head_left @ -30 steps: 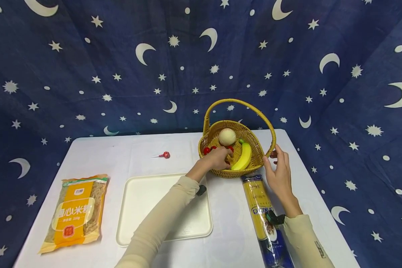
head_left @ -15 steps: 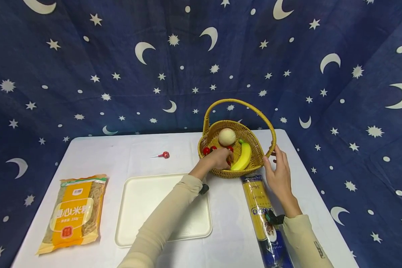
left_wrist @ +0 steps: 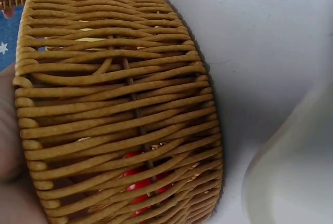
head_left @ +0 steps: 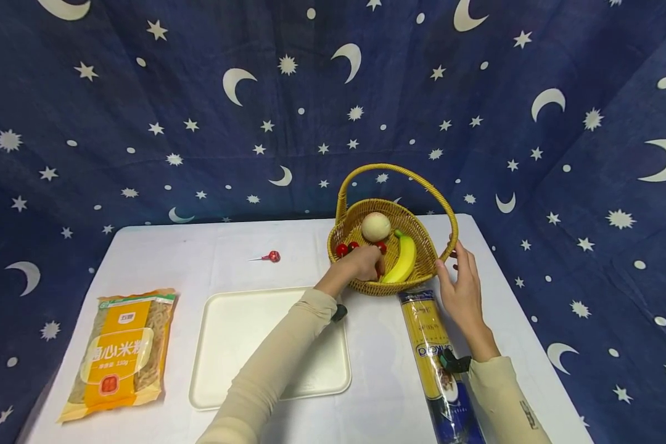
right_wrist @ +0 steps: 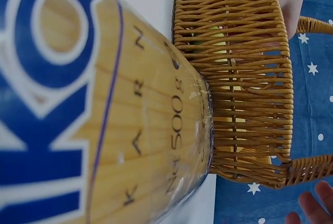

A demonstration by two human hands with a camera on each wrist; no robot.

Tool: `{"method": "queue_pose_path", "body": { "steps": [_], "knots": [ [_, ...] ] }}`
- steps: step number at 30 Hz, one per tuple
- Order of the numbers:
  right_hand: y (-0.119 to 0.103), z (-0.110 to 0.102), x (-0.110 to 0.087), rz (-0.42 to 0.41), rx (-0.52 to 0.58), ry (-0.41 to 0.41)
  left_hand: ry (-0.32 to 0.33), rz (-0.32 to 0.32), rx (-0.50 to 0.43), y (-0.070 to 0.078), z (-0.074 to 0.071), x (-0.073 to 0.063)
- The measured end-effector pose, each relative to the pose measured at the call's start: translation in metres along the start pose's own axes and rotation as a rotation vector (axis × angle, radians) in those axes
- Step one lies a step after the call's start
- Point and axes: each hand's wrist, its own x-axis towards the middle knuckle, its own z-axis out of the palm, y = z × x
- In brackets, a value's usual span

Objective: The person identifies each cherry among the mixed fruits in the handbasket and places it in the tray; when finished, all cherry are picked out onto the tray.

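Note:
A wicker basket [head_left: 391, 287] with a tall arched handle stands at the table's back right. In it lie a yellow banana [head_left: 402, 259], a pale round peach-like fruit [head_left: 376, 227] and several small red cherry-like fruits [head_left: 341, 250]. My left hand [head_left: 361, 262] reaches over the front rim with its fingers bent down inside, beside the banana. A bit of red shows at its fingertips; I cannot tell whether they grip it. My right hand [head_left: 463, 287] is at the basket's right side, thumb at the rim by the handle's foot, fingers [right_wrist: 312, 206] loosely extended beside the handle.
A pasta packet [head_left: 435, 357] lies in front of the basket, under the right wrist. My left forearm crosses a cream tray [head_left: 227, 345]. A noodle bag [head_left: 119, 351] lies at left and a red-wrapped lollipop [head_left: 273, 256] behind the tray.
The fingers of my left hand have drawn together and lower inside the basket, and its wrist has shifted slightly right. My right hand and the basket stay in place.

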Motion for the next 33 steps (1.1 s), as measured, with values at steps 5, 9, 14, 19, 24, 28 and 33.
{"method": "queue_pose_path", "body": {
  "steps": [5, 9, 14, 19, 24, 28, 33],
  "knots": [
    [0.0, 0.0, -0.001, 0.012, -0.008, -0.007, -0.004, 0.008, -0.001, 0.0, 0.001, 0.0],
    [-0.001, 0.001, -0.001, 0.015, -0.011, -0.009, 0.025, 0.014, -0.037, -0.002, 0.0, -0.002],
    [-0.001, 0.0, 0.0, 0.002, -0.003, -0.002, 0.126, 0.068, -0.088, -0.005, -0.006, -0.007],
    [0.0, 0.0, 0.0, 0.008, 0.001, -0.001, 0.228, 0.114, -0.214, -0.004, -0.015, -0.019],
    [-0.003, 0.0, 0.0, 0.01, 0.001, -0.002, 0.337, 0.125, -0.331, -0.002, -0.022, -0.037],
    [-0.004, 0.0, 0.0, 0.009, 0.003, -0.003, 0.417, 0.14, -0.445, -0.001, -0.026, -0.055],
    [-0.005, -0.001, -0.001, 0.013, 0.001, 0.0, 0.506, 0.164, -0.505, -0.003, -0.029, -0.081]
  ]
}}
